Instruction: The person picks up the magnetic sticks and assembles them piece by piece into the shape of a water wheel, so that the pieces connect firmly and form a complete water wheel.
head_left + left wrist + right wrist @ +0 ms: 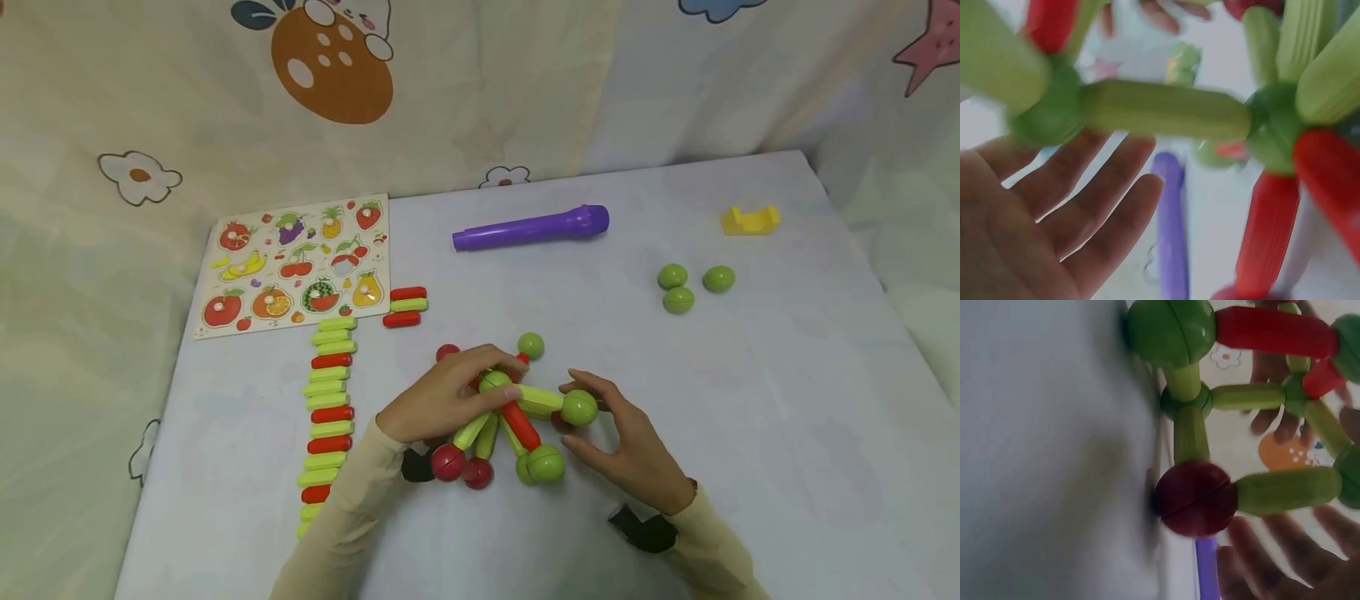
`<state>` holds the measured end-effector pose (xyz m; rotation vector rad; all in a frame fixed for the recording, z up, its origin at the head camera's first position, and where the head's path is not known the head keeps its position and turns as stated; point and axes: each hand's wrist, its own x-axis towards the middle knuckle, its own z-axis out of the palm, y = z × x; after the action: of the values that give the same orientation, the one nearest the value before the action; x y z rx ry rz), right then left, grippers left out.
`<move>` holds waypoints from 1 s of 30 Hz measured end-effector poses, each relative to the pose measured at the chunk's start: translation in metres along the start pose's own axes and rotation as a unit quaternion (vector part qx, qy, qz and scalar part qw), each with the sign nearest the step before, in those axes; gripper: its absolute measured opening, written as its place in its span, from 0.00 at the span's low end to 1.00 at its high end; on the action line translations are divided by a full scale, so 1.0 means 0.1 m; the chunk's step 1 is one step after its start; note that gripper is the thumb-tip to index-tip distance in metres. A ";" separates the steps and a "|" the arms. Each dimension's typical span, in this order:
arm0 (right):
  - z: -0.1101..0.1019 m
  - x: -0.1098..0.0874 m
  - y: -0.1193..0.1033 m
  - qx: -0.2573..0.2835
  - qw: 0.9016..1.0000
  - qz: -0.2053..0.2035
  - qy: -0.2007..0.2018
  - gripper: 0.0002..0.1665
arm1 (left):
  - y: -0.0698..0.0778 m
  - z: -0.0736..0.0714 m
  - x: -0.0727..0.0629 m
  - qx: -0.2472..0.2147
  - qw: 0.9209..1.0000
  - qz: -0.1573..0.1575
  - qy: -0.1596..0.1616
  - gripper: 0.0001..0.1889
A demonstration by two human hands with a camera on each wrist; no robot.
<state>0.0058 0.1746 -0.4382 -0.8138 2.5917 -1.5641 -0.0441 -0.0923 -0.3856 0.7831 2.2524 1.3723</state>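
The left hand [442, 396] reaches over the model [520, 425] of rods and balls, its thumb and fingers clamped about the upper green ball [493, 381]. The right hand [637, 450] stands apart from it on the model's right side, its fingers and thumb spread loosely around the right green ball [580, 408]; it is hard to tell whether the fingertips touch. The model rests on the surface [765, 375], near the middle.

The left hand covers much of the model's far left part, and a red ball [562, 422] shows only partly behind the right green ball. In the left wrist view the closest rods blur and the thumb is out of sight; the right wrist view cuts the right hand off at its corner. The left sleeve [360, 500] hides the near end of the rod column [332, 414], so its full count cannot be told. A black object [643, 533] by the right wrist is hard to make out.

Farther left lies a fruit board [258, 237], three short rods [408, 305] just beside it. A purple mic [525, 232] lies on the far side; three loose balls [678, 300], all green, and a yellow piece [750, 222] lie to the far right. The surface is pale, with patterned cloth [525, 100] hanging behind it; the cloth's cartoon figure is cut off at the top.
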 end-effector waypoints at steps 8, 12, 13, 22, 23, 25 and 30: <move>0.07 -0.01 0.15 -0.079 0.994 0.058 -0.039 0.30 | -0.06 -0.04 -0.65 -0.016 0.988 -0.062 0.141 0.16; 0.09 0.01 0.18 -0.084 0.993 0.075 -0.041 0.20 | -0.09 0.11 -1.02 -0.053 0.976 -0.149 0.150 0.17; 0.09 0.02 0.18 -0.085 0.992 0.078 -0.042 0.19 | -0.08 0.17 -1.09 -0.057 0.972 -0.176 0.145 0.17; 0.14 0.01 0.20 -0.101 0.991 0.075 -0.034 0.20 | -0.19 0.75 -0.97 0.165 0.963 -0.173 0.126 0.24; 0.14 0.01 0.20 -0.106 0.991 0.073 -0.034 0.20 | -0.20 0.79 -0.94 0.194 0.958 -0.160 0.139 0.23; 0.15 -0.01 0.19 -0.120 0.990 0.070 -0.033 0.20 | -0.23 0.83 -0.89 0.241 0.947 -0.136 0.163 0.20; 0.16 -0.06 0.15 -0.161 0.984 0.079 -0.019 0.20 | -0.25 0.78 -0.78 0.276 0.939 -0.087 0.187 0.20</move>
<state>0.0086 0.1693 -0.4601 -0.6218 2.8408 -1.0941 0.0553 -0.0987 -0.4398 0.4838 2.9876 0.8604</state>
